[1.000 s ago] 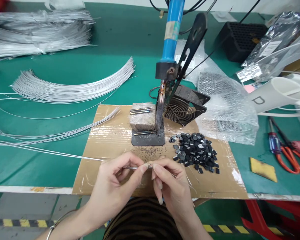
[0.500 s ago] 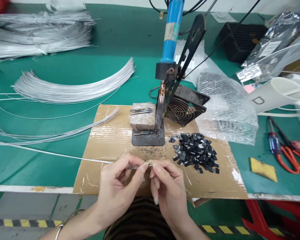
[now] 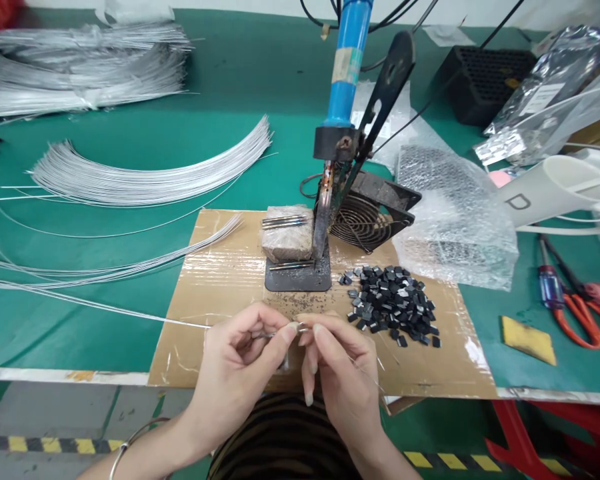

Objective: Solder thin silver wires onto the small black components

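Observation:
My left hand (image 3: 240, 373) pinches the near end of a long thin silver wire (image 3: 105, 308) that trails off to the left across the green bench. My right hand (image 3: 337, 377) is closed in a pinch right beside it, fingertips meeting the left ones at a small metal piece (image 3: 303, 327) on the wire's end. Both hands hover over the front edge of a taped cardboard mat (image 3: 220, 280). A pile of small black square parts (image 3: 393, 305) lies just right of my right hand.
A blue-handled soldering iron (image 3: 340, 87) stands in a stand over a sponge block (image 3: 287, 241) and a small fan (image 3: 367, 217). Bundles of curved silver wires (image 3: 145, 173) lie left. Bubble wrap (image 3: 450, 213), a screwdriver (image 3: 550, 283), red scissors (image 3: 587, 320) and a yellow sponge (image 3: 529, 339) lie right.
My hands stayed at the mat's front edge, fingertips drawing closer together around the wire's end. The wire's trailing part shifted slightly on the bench.

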`<state>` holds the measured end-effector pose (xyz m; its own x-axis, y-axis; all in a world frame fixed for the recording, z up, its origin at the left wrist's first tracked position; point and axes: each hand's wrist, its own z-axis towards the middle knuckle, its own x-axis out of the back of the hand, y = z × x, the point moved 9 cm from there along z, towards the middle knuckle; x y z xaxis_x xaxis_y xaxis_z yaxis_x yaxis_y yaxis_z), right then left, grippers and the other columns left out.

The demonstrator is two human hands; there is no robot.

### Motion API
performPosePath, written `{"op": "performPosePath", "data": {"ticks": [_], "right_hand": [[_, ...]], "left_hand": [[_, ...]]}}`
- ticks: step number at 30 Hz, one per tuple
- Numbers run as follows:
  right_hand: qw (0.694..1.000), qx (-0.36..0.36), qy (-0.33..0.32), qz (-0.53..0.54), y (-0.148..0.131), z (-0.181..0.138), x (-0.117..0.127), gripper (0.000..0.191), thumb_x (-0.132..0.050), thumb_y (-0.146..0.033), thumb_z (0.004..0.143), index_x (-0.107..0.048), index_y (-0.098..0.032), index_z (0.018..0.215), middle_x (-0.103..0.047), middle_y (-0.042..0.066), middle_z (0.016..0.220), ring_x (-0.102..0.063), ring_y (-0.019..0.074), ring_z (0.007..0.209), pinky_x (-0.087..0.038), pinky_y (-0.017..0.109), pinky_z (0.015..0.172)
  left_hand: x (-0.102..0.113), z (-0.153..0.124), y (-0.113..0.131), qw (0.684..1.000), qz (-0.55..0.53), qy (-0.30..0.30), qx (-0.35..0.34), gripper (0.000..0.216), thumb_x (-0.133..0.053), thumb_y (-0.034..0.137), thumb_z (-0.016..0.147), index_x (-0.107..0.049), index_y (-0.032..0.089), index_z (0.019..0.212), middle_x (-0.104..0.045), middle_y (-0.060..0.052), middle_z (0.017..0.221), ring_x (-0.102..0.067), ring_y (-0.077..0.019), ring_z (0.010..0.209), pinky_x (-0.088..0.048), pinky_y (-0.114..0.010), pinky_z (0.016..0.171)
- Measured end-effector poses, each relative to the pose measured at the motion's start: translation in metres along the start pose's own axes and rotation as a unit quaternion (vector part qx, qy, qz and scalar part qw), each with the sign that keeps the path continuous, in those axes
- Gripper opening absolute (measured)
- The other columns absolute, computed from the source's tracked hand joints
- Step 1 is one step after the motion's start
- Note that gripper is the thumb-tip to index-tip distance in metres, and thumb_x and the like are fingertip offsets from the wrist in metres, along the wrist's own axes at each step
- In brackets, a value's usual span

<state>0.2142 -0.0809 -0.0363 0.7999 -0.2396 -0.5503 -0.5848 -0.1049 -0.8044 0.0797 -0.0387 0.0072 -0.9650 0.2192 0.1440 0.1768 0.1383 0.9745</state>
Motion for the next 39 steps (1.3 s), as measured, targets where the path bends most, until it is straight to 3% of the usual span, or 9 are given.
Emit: {"op": "performPosePath", "data": {"ticks": [11, 17, 25, 31, 39], "right_hand": [[1.000, -0.011, -0.007, 0.007, -0.001, 0.004, 0.001, 0.021, -0.070, -0.039, 0.100, -0.085, -0.026, 0.106, -0.072, 0.001, 0.079, -0.061, 0.0066, 0.043, -0.045, 0.019, 0.039], [1.000, -0.019, 0.008, -0.013, 0.002, 0.002, 0.003, 0.010, -0.079, -0.032, 0.093, -0.086, -0.025, 0.094, -0.067, -0.002, 0.080, -0.058, 0.0043, 0.040, -0.046, 0.016, 0.035], [0.999, -0.033, 0.012, 0.002, 0.003, 0.001, 0.002, 0.010, -0.081, -0.031, 0.091, -0.084, -0.022, 0.088, -0.064, -0.003, 0.072, -0.055, 0.0036, 0.036, -0.044, 0.014, 0.033], [0.999, -0.042, -0.002, 0.014, 0.004, 0.002, 0.003, 0.009, -0.081, -0.030, 0.091, -0.084, -0.022, 0.087, -0.064, -0.004, 0.070, -0.055, 0.0030, 0.036, -0.043, 0.012, 0.033], [0.996, -0.091, -0.021, 0.003, 0.002, 0.004, 0.007, 0.015, -0.084, -0.032, 0.087, -0.081, -0.018, 0.082, -0.065, -0.004, 0.065, -0.053, 0.0041, 0.034, -0.039, 0.014, 0.032]], "left_hand": [[0.001, 0.000, 0.005, 0.999, 0.002, 0.016, -0.027, 0.015, -0.070, 0.020, 0.095, -0.072, 0.019, 0.080, -0.063, 0.004, 0.062, -0.053, -0.0054, 0.054, -0.042, -0.010, 0.050], [0.005, -0.005, 0.000, 0.996, 0.063, 0.040, -0.041, 0.015, -0.071, 0.026, 0.096, -0.070, 0.019, 0.083, -0.061, 0.004, 0.062, -0.050, -0.0069, 0.052, -0.040, -0.015, 0.049], [0.005, -0.008, 0.003, 0.989, 0.124, 0.038, -0.071, 0.016, -0.068, 0.027, 0.097, -0.071, 0.018, 0.085, -0.066, -0.001, 0.068, -0.058, -0.0109, 0.057, -0.045, -0.020, 0.052], [0.003, -0.007, 0.004, 0.987, 0.136, 0.023, -0.080, 0.015, -0.067, 0.026, 0.098, -0.069, 0.019, 0.085, -0.061, 0.001, 0.067, -0.049, -0.0091, 0.051, -0.040, -0.020, 0.047], [0.002, -0.008, 0.018, 0.973, 0.192, 0.004, -0.130, 0.012, -0.068, 0.019, 0.095, -0.067, 0.023, 0.084, -0.039, 0.007, 0.058, -0.029, -0.0085, 0.047, -0.020, -0.021, 0.040]]}}
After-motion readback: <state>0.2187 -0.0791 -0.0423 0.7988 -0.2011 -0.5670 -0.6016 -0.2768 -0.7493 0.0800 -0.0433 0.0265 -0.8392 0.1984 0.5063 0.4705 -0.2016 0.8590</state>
